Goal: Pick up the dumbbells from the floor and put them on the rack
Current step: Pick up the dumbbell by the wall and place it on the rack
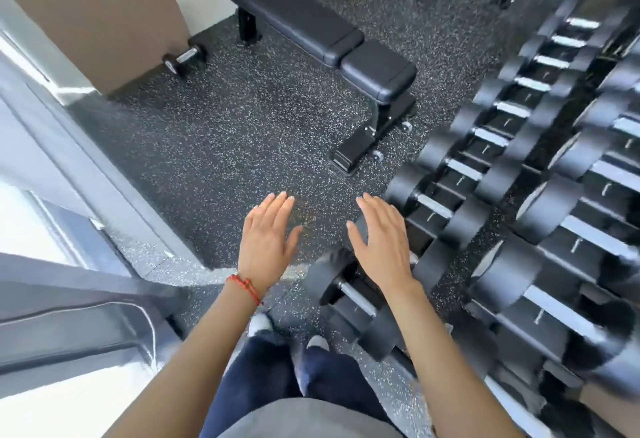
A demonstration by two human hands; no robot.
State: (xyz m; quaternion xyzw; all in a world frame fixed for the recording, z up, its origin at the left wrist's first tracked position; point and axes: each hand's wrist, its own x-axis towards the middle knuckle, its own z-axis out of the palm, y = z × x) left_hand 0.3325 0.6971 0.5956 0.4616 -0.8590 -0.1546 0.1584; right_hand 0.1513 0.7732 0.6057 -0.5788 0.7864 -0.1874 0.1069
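Dumbbell [185, 59] lies on the floor [242, 118] by the far wall, well apart from both hands [266, 240] [384, 243], spread and empty beside the rack [519, 146]; the bench [311, 28] between could trip the walk.

Gym, weights corner. Black speckled rubber floor [242, 118]; padded flat bench [311, 25] with steel frame; tiered rack [540, 215] full of black dumbbells; one small dumbbell [185, 58] on floor by wall.
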